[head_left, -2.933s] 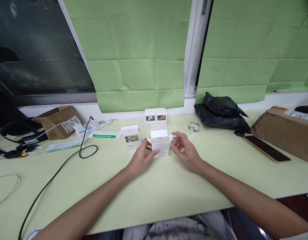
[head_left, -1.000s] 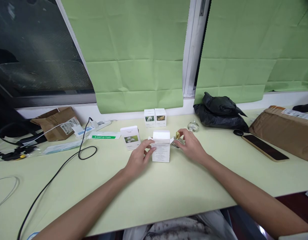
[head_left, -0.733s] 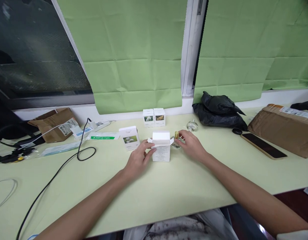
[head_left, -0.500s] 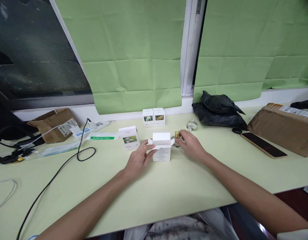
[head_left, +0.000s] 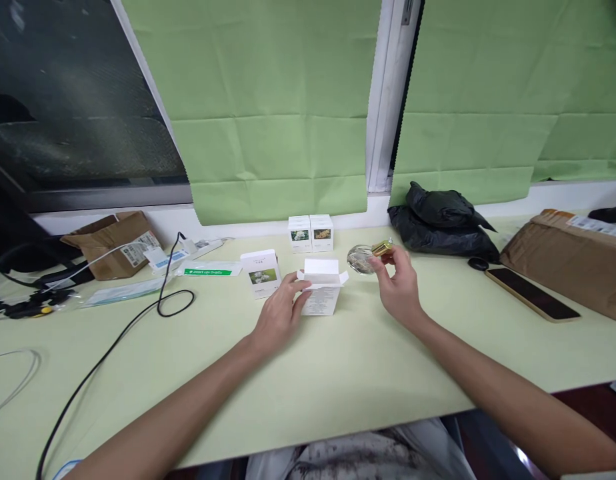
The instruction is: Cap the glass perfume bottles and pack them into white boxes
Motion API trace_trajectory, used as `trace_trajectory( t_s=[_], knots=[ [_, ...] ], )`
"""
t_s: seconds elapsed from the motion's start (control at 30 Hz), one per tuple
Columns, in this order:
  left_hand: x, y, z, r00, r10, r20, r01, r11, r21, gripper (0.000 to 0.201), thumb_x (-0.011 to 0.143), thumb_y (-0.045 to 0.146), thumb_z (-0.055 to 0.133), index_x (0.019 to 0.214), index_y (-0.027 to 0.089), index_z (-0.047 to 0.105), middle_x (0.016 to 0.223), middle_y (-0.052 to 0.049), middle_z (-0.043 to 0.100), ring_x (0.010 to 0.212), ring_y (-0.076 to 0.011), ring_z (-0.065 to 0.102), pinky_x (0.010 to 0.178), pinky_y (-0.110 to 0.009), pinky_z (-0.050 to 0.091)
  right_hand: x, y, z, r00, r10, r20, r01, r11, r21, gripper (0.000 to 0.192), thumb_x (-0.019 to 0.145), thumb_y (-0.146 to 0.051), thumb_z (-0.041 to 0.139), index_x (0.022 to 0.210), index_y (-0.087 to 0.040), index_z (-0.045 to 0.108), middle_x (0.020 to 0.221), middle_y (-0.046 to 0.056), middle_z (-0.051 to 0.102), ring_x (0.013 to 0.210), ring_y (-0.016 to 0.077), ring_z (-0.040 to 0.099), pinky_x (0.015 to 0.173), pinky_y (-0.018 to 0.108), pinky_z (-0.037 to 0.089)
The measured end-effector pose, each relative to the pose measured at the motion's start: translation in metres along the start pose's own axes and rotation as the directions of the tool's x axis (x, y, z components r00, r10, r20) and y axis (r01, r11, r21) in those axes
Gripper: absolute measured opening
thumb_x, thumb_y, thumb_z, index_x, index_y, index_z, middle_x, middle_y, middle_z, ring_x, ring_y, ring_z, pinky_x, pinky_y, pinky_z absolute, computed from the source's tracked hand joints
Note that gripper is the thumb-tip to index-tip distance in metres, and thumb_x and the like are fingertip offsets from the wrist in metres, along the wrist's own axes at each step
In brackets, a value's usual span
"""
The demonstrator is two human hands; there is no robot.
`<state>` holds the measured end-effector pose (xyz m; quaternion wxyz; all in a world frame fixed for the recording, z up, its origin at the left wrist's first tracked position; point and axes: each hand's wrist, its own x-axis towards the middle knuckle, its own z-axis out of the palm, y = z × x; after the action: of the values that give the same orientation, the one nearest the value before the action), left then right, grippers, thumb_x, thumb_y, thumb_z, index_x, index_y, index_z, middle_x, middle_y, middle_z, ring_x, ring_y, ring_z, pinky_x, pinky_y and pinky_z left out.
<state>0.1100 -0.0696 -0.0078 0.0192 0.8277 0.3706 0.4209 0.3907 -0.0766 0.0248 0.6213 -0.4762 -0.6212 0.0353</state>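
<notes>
So, right grip (head_left: 401, 285) pinching gold-topped, rounded glass bottle (head_left: 361, 259), left grip (head_left: 278, 313) holding flapped white carton (head_left: 321, 300)

Phone (head_left: 533, 294) just beside brown parcel (head_left: 563, 263)

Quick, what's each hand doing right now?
Left hand: closed on the open white box at its left side.
Right hand: closed, holding a clear round bottle by its gold cap.
</notes>
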Motion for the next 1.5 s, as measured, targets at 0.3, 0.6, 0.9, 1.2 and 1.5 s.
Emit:
trace_trajectory(
  t_s=[0.3,0.6,0.9,1.2,1.5],
  knots=[
    [0.003,0.002,0.006,0.99,0.143,-0.021,-0.143,0.989,-0.028,0.025,0.107,0.021,0.051,0.132,0.027,0.048,0.138,-0.011,0.06,0.098,-0.0176,0.07,0.079,-0.031,0.055,-0.013,-0.019,0.012,0.999,-0.05,-0.015,0.052,0.97,0.236,0.023,0.104,-0.044,0.058,0.117,-0.025,0.06,0.117,0.01,0.064,0.109,0.0273,0.062,0.096,0.045,0.054],
    [0.005,0.004,0.006,0.964,0.265,-0.034,-0.266,0.963,-0.04,0.031,0.104,0.012,0.054,0.131,0.027,0.048,0.133,-0.011,0.061,0.101,-0.018,0.068,0.072,-0.028,0.053,-0.023,-0.027,0.017,0.956,-0.224,0.191,0.198,0.969,0.145,0.015,0.106,-0.036,0.057,0.117,-0.027,0.06,0.112,0.008,0.068,0.098,0.0261,0.06,0.087,0.043,0.054],
    [0.004,0.006,0.007,0.971,0.228,-0.066,-0.233,0.969,-0.081,0.044,0.104,0.015,0.056,0.142,0.028,0.039,0.14,-0.013,0.061,0.093,-0.0162,0.069,0.073,-0.03,0.056,-0.022,-0.022,0.018,0.936,-0.225,0.271,0.169,0.962,0.214,0.04,0.099,-0.036,0.07,0.136,-0.031,0.054,0.127,0.007,0.068,0.101,0.0244,0.068,0.094,0.046,0.058],
    [0.003,0.006,0.001,0.98,0.19,0.065,-0.184,0.979,-0.084,0.048,0.106,0.016,0.051,0.151,0.03,0.043,0.136,-0.011,0.058,0.108,-0.0197,0.067,0.083,-0.032,0.058,-0.013,-0.024,0.01,0.884,-0.313,0.347,0.268,0.948,0.172,0.036,0.099,-0.034,0.071,0.133,-0.032,0.059,0.113,0.005,0.073,0.098,0.0238,0.069,0.089,0.043,0.058],
    [0.004,0.009,-0.001,0.971,0.227,0.071,-0.22,0.971,-0.089,0.042,0.106,0.012,0.049,0.144,0.029,0.049,0.133,-0.01,0.058,0.116,-0.0208,0.063,0.086,-0.032,0.055,-0.012,-0.022,0.007,0.848,-0.362,0.386,0.315,0.932,0.181,0.019,0.102,-0.029,0.067,0.12,-0.029,0.064,0.109,0.007,0.074,0.098,0.0237,0.069,0.081,0.039,0.059]
  ],
)
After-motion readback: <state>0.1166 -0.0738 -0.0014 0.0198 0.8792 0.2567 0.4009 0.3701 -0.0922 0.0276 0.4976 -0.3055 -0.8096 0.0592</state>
